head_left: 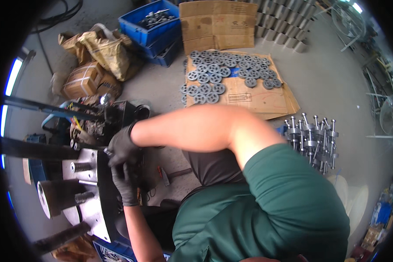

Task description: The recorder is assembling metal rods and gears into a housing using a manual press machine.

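Note:
Both my hands wear dark gloves and meet at the edge of a grey metal plate on the left. My right hand reaches across from the right, fingers curled round a small shiny metal piece whose kind I cannot make out. Just below it, my left hand comes up from the lower edge, its fingers closed and touching the right hand. Whatever lies in the left fingers is hidden. A thick dark cylinder and short round posts stick out of the plate.
Greasy machinery stands behind the plate, with dark bars at left. Grey spoked wheels lie on cardboard. Long bolts with collars stand at right. Blue crates, sacks and a carton sit behind. A hammer-like tool lies on the floor.

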### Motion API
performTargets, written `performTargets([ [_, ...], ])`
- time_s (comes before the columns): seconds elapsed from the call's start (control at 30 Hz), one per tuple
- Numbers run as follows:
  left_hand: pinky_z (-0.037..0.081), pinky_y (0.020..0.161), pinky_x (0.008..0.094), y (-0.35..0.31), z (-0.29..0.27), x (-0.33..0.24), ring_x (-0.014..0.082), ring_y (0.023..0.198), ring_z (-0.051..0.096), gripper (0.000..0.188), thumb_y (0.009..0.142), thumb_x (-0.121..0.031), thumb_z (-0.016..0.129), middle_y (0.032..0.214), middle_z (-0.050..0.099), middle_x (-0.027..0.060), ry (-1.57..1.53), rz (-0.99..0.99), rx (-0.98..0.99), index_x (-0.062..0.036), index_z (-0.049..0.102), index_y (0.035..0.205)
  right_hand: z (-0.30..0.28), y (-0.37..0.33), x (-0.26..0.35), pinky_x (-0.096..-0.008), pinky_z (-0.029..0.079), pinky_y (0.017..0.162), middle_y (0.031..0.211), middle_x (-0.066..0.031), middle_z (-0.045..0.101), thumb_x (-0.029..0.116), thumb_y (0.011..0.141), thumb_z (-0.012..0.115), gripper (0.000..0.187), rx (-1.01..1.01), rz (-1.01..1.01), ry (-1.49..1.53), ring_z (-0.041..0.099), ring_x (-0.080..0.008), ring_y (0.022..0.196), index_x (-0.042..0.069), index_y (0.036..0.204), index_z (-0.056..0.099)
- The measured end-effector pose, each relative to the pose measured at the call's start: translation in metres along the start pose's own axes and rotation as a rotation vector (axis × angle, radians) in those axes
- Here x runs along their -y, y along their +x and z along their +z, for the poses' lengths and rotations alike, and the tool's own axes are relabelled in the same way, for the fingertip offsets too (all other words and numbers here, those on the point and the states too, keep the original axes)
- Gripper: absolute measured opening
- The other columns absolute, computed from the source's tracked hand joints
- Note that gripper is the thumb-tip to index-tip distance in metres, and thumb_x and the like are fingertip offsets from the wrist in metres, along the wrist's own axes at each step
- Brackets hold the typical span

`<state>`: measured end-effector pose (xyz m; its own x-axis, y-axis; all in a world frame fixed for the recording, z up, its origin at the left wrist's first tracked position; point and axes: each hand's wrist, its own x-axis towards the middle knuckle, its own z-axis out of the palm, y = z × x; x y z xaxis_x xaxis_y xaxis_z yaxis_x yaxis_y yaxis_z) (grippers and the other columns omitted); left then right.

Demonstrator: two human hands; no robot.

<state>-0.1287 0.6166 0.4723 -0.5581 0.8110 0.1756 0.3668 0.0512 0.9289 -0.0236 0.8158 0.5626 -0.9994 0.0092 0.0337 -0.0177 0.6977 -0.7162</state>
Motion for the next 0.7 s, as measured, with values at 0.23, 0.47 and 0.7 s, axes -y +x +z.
performTargets([
  [0.23, 0.054, 0.086, 0.0353, -0.047, -0.026, -0.051, 0.0239, 0.095, 0.065, 0.022, 0.096, -0.007, 0.067, 0.102, 0.066, 0.0102, 0.289, -0.126, 0.258, -0.0020, 0.065, 0.118, -0.076, -0.153, -0.121, -0.0464, 0.054, 0.080, 0.087, -0.0190, 0.073, 0.064, 0.095, 0.057, 0.054, -0.050, 0.471, -0.198, 0.072, -0.0358, 0.083, 0.013, 0.104, 0.074],
  [0.47, 0.056, 0.088, 0.0451, -0.082, -0.058, -0.048, 0.0376, 0.102, 0.068, 0.029, 0.088, -0.013, 0.074, 0.109, 0.069, 0.0199, 0.691, -0.137, 0.547, -0.0024, 0.068, 0.115, 0.010, -0.324, -0.293, -0.0309, 0.049, 0.046, 0.071, -0.0056, 0.067, 0.049, 0.097, 0.068, 0.040, -0.924, 1.054, 0.769, 0.062, -0.0164, 0.052, 0.009, 0.093, 0.067],
  [0.7, 0.056, 0.087, 0.0460, -0.098, -0.074, -0.031, 0.0384, 0.100, 0.070, 0.031, 0.090, -0.018, 0.072, 0.111, 0.069, 0.0222, 0.705, -0.275, 0.542, 0.0005, 0.067, 0.115, 0.037, -0.353, -0.362, -0.0364, 0.058, 0.046, 0.079, -0.0110, 0.071, 0.048, 0.096, 0.071, 0.039, -1.639, 1.129, 1.058, 0.067, -0.0252, 0.052, 0.009, 0.096, 0.064],
])
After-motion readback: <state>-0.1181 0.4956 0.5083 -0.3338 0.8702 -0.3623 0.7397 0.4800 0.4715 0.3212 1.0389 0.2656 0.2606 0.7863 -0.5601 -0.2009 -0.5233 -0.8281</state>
